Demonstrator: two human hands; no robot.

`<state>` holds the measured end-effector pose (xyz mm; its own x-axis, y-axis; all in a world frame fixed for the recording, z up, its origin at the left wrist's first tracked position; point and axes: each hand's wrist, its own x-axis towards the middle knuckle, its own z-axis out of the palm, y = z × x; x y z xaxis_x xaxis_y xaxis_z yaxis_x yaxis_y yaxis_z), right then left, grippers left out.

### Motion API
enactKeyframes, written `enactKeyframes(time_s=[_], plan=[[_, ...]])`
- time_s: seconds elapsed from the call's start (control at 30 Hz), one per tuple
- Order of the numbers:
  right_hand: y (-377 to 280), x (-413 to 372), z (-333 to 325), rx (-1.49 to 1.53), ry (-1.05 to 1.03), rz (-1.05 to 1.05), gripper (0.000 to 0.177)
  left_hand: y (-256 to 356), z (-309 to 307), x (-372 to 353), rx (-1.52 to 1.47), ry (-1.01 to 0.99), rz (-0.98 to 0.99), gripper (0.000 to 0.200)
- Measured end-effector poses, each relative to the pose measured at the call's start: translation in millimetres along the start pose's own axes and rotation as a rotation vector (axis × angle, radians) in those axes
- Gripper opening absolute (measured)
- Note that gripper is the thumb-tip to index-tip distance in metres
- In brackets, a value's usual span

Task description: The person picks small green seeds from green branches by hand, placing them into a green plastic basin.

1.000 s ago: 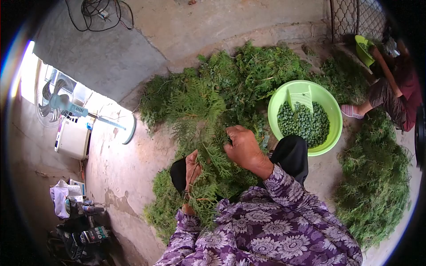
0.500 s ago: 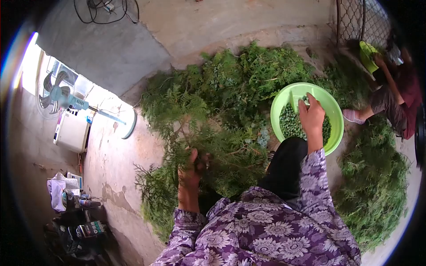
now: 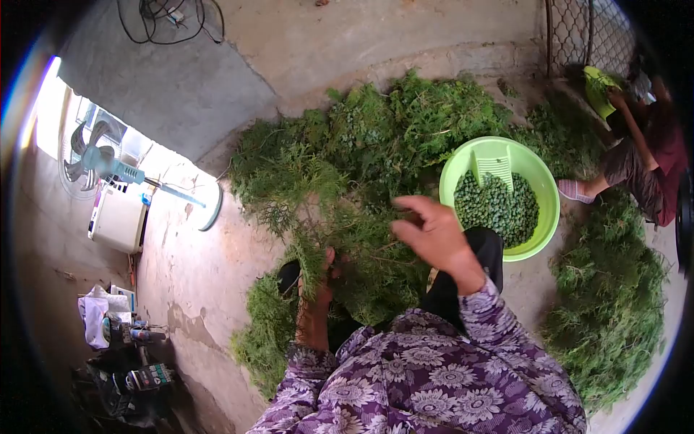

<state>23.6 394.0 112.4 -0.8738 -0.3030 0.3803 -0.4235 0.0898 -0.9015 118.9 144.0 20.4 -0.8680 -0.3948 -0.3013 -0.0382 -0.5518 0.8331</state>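
My left hand (image 3: pixel 318 300) is closed round a leafy green branch (image 3: pixel 365 249) over my lap; foliage partly covers the fingers. My right hand (image 3: pixel 437 239) hovers above the right side of that branch, thumb and fingers apart, with nothing visible between them. Just right of it stands a light green plastic basin (image 3: pixel 551 217) with a ribbed washboard part (image 3: pixel 493 163) at its far side. Small round green seed cones (image 3: pixel 499 215) lie in the basin. A long heap of cut branches (image 3: pixel 405 123) stretches across the floor beyond my hands.
More branches (image 3: pixel 603 311) lie at the right. A co-worker's arm (image 3: pixel 637 134) reaches to a yellow-green container (image 3: pixel 601 90) at the far right. On the left are a standing fan (image 3: pixel 105 160), a white box (image 3: pixel 119 217) and piled items (image 3: pixel 130 354). Cables (image 3: pixel 170 22) lie at the top.
My right hand has left the basin and moved left to the held branch, its fingers now apart. The left hand still grips the branch, which has shifted slightly.
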Motion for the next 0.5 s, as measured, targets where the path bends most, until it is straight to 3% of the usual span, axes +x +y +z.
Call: enactKeyframes(time_s=[0.03,0.1,0.23,0.27,0.3,0.33,0.4,0.43,0.5], plan=[[-10,2,9,-0.018,-0.058,-0.013,0.035,7,14,-8,0.001,0.001,-0.001,0.026],[-14,10,27,-0.065,-0.061,-0.091,0.038,22,39,-24,0.401,-0.003,0.080,0.028],[2,17,50,-0.156,-0.125,-0.285,0.040,10,7,-20,0.064,-0.039,-0.006,0.028],[1,16,49,-0.176,-0.249,-0.194,0.036,8,-6,-17,0.239,-0.163,0.118,0.030],[-3,15,47,-0.177,-0.246,-0.195,0.036,8,-10,-13,0.412,-0.287,0.244,0.031],[-7,13,47,-0.048,-0.259,-0.125,0.031,5,-13,-7,0.411,-0.288,0.245,0.031],[-11,3,52,0.080,-0.274,-0.049,0.026,-1,-20,1,1.082,-0.219,0.327,0.038],[-14,-4,58,-0.065,-0.193,-0.168,0.024,-3,-17,-2,1.081,-0.220,0.323,0.038],[-18,-16,67,-0.213,-0.106,-0.285,0.022,-8,-10,-7,0.351,-0.250,0.193,0.048]])
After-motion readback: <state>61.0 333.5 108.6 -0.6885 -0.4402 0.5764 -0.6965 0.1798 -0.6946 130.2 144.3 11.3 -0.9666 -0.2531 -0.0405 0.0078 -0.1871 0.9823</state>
